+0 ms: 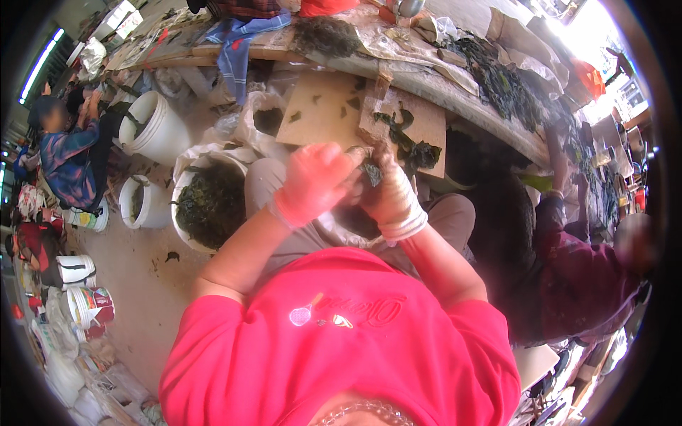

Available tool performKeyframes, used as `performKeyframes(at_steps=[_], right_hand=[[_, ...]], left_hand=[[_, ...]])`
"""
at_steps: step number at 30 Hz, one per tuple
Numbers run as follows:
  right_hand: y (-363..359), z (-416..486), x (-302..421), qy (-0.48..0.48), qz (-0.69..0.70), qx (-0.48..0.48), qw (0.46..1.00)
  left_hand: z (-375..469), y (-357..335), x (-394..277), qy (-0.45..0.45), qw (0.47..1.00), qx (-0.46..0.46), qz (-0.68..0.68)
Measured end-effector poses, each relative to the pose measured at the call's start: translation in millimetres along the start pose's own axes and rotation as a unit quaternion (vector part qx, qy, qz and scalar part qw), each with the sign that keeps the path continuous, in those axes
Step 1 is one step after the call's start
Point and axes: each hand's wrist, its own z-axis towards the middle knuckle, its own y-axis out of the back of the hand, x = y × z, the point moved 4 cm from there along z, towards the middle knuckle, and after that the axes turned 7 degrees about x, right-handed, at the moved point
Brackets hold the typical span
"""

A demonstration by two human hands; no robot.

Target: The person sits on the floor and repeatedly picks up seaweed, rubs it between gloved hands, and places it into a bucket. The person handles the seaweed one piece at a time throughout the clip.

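My left hand [317, 183], in a pinkish glove, is blurred and curled in front of my lap, close beside my right hand. A white banded glove covers my right hand [393, 197], which pinches a small dark green piece of seaweed [372, 174]. Whether the left fingers also grip it is hidden by blur. Just beyond, a longer seaweed strand [402, 138] drapes over a wooden post and board [375, 114]. Between my knees sits a white-lined container [349, 234], partly hidden under my hands. By my left knee stands a white bucket [180, 234] full of wet seaweed [210, 199].
Ahead runs a low wooden bench edge [415, 80] with dark seaweed [495, 74] heaped along it. White buckets [165, 128] and a white sack [250, 114] stand to the left. One co-worker [72, 154] sits at far left, another [581, 282] close on my right.
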Motion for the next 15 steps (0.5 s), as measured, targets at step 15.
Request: performKeyframes(at_steps=[15], right_hand=[[9, -3, 30, 0.197, -0.479, -0.013, 0.855]], left_hand=[[16, 0, 12, 0.3, 0.786, 0.098, -0.532]])
